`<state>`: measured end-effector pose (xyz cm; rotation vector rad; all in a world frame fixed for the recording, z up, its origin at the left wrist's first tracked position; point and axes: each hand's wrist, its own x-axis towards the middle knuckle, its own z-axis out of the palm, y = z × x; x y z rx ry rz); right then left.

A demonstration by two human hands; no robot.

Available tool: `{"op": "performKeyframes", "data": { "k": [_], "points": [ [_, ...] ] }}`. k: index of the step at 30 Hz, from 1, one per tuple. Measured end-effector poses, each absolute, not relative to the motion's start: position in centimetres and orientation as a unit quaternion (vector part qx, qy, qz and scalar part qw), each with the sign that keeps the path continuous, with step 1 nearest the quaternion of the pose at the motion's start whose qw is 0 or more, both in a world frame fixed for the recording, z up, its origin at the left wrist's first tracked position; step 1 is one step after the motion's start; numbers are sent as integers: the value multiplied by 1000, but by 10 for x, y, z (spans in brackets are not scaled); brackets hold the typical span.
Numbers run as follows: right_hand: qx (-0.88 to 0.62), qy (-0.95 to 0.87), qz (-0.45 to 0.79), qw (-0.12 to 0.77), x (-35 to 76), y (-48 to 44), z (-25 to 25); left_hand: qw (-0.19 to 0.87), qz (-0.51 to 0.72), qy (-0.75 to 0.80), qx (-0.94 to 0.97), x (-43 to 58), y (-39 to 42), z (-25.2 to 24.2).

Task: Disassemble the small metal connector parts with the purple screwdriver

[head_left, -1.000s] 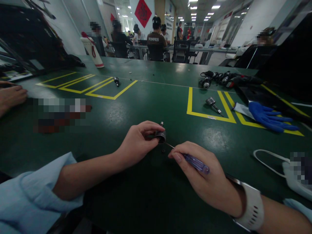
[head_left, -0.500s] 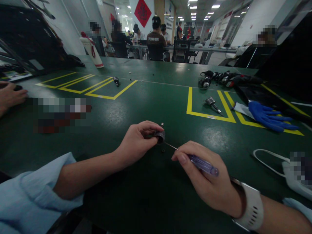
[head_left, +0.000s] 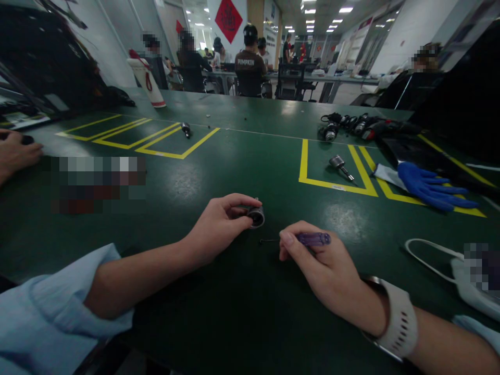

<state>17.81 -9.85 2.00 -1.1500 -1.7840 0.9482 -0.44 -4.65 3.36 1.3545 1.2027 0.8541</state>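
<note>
My left hand grips a round, hollow metal part between thumb and fingers, its open end facing me. Part of it is hidden behind my fingers. In my right hand is a screwdriver with a clear purple handle, held by thumb and fingers. Its thin shaft points left, and the tip meets a small dark ring-like piece on the table, just below the metal part. Whether the piece sits on the tip I cannot tell.
A metal part with a shaft lies inside yellow tape at right, another at left. A blue glove, a face mask and black tools lie on the right. Another person's hand rests at far left.
The screwdriver has moved down from the metal part's opening to the small dark piece and now lies flatter. The metal part has turned slightly in my left hand, showing more of its opening.
</note>
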Motion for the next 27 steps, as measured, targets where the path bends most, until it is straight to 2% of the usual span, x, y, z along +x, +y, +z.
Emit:
{"op": "performKeyframes", "data": {
  "k": [5, 8, 12, 16, 22, 27],
  "points": [
    [-474, -671, 408, 398, 180, -95, 24, 553, 362, 500, 560, -5, -46, 32],
    [-473, -605, 486, 417, 179, -92, 20, 561, 368, 502, 546, -5, -46, 32],
    [-402, -477, 594, 508, 176, -90, 14, 551, 393, 506, 534, -4, -46, 31],
    [-358, -480, 561, 572, 178, -91, 11, 547, 397, 503, 539, -4, -46, 31],
    [-360, -536, 569, 509, 177, -93, 8, 554, 406, 500, 527, -3, -45, 30],
    [-366, -592, 584, 416, 172, -95, 15, 553, 406, 501, 527, -2, -46, 30]
  ]
}}
